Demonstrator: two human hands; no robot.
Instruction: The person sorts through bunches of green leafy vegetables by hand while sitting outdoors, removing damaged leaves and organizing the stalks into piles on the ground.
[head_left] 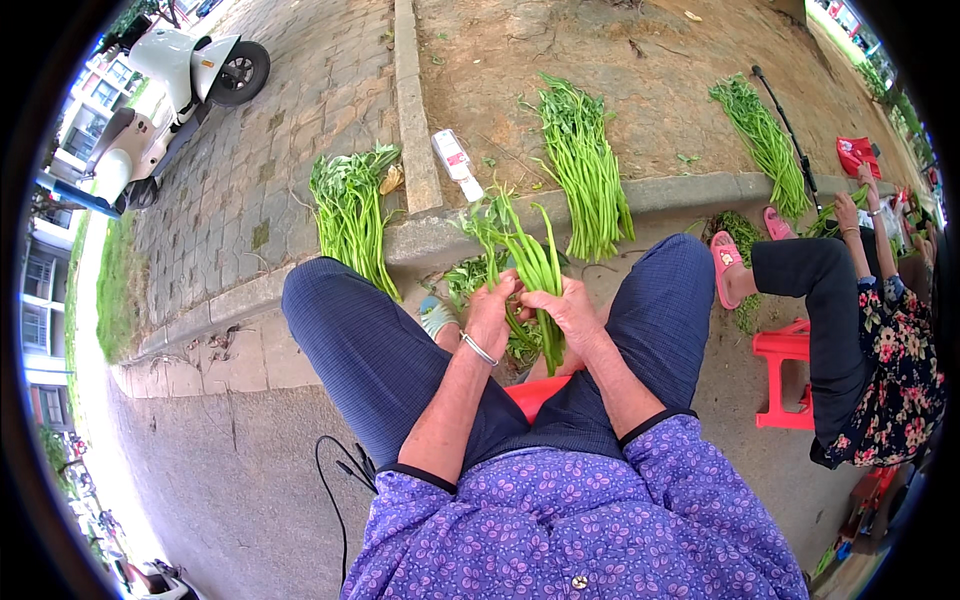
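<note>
Between my knees, my left hand point(490, 320) and my right hand point(569, 312) are close together, both closed round long leafy green stems point(538, 265). The leafy tops point away from me and the cut ends hang below my right hand. My left wrist wears a silver bangle point(478, 349). Loose green leaves point(465, 280) lie on the ground beneath my hands, partly hidden by them. Ahead on the kerb are a bundle of stems point(357, 215) to the left and a larger bundle point(588, 175) nearer the middle.
A white bottle-like packet point(452, 157) lies by the kerb point(680, 194). To the right, a co-worker in pink sandals point(727, 265) handles greens beside a red stool point(778, 378) and another bundle point(762, 140). A scooter point(165, 105) stands far left; a black cable point(322, 470) lies by my left side.
</note>
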